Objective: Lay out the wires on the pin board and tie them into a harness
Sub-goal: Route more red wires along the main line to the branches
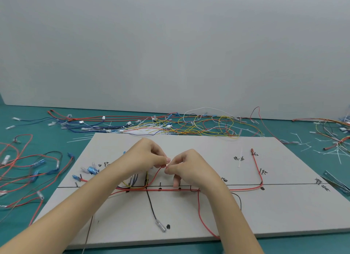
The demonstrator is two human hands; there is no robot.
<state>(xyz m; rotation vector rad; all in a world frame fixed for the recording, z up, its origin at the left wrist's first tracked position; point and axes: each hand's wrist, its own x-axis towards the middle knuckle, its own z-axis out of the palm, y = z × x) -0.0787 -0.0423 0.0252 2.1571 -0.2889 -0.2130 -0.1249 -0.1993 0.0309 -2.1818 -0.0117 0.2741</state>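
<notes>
The pin board [265, 212] lies on the counter [28, 121], with wires [189, 189] routed across its middle. Loose wires [189, 123] are heaped behind it and left of it; scattered ties [337, 153] lie to its right.

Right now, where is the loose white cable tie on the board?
In the head view the white cable tie lies on the pin board, right of both hands, just left of the upright red wire.

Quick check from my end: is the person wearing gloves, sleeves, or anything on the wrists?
No. The left hand and right hand are bare, with no gloves, rings, watch or bands showing. Both forearms are uncovered down to the frame edge, with no sleeve in view.
</notes>
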